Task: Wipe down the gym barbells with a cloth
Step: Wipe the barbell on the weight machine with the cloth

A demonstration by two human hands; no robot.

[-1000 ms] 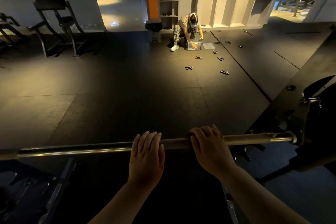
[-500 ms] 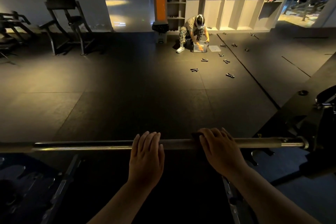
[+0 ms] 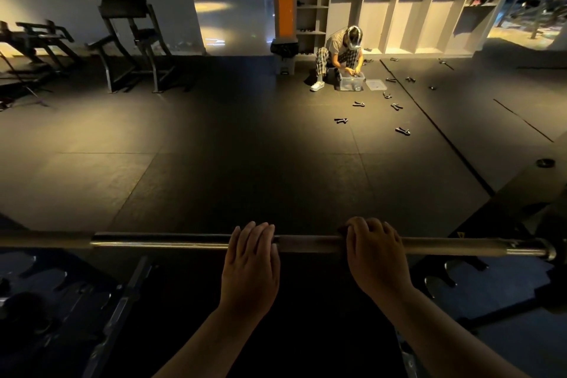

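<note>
Head view: in a dim gym, my right grip (image 3: 376,261) curls over the barbell (image 3: 306,244), which lies across the foreground, with a dark cloth (image 3: 342,228) barely showing at its fingers. My left grip (image 3: 250,267) rests flat-fingered on the shaft, holding nothing. I judge the bar may roll under a hard wipe, or the cloth may slip free unseen in this light.

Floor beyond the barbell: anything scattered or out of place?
Yes. Small dark handles lie scattered over the mat beside the crouching person, and the clear bin's lid lies on the floor beside it. The barbell, cloth under the right hand, looks level.
</note>
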